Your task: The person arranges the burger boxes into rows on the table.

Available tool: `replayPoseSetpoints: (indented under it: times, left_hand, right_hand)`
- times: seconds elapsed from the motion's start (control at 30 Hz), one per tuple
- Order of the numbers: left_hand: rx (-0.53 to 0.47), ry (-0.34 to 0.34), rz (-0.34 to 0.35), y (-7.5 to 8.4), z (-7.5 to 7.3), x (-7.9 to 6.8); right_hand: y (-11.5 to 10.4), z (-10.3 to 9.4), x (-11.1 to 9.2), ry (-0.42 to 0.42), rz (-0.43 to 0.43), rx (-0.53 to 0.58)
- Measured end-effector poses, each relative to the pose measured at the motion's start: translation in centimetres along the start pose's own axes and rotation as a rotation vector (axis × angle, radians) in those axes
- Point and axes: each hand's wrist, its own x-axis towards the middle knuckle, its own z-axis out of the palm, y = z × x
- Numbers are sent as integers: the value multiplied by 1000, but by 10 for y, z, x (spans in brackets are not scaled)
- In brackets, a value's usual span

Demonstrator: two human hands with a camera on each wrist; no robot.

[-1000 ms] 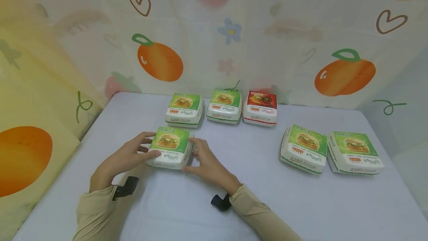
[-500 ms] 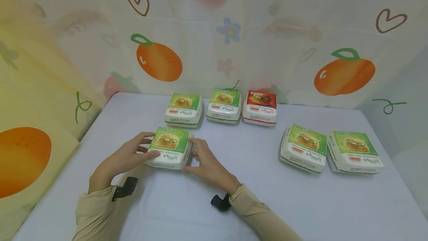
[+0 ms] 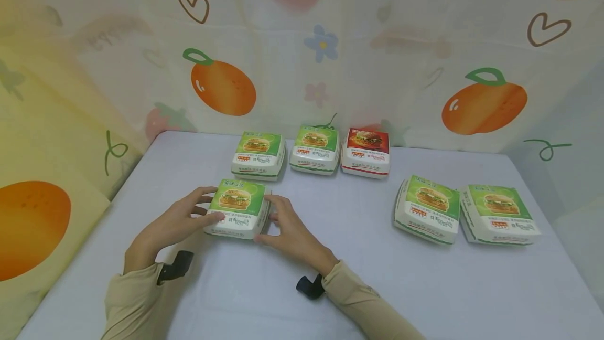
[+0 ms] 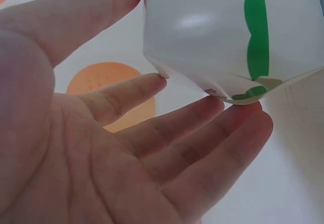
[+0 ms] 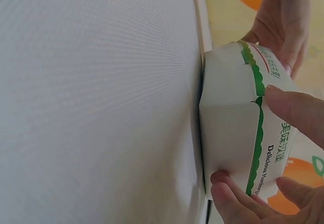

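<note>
A green-and-white burger box [image 3: 238, 209] rests on the table, left of the middle, with a burger picture on its lid. My left hand [image 3: 174, 222] holds its left side: the thumb lies along the front left of the lid, and in the left wrist view the fingertips [image 4: 248, 133] touch the box's edge. On the opposite side my right hand [image 3: 297, 237] grips the box, thumb at the front right corner and forefinger at the lid's right edge. The right wrist view shows the box wall [image 5: 228, 138] between that thumb and the other fingers.
Behind stand two more green burger boxes [image 3: 258, 156] [image 3: 314, 150] and a red one [image 3: 366, 153] in a row. Two green boxes [image 3: 427, 209] [image 3: 500, 215] sit side by side at the right. A fruit-printed curtain [image 3: 358, 83] hangs behind the white table [image 3: 377, 287].
</note>
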Motion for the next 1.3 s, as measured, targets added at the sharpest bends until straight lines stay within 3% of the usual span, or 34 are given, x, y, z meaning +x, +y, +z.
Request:
replayPoseSetpoints:
  times: [0.87,1.3]
  left_hand:
    - [23,27,-10,1,-1,-3]
    - [64,105,-9,8,-3,-1]
  right_hand:
    - [2,0,0,13,-25,-15]
    - [-10,-23,-4,6,-14,-5]
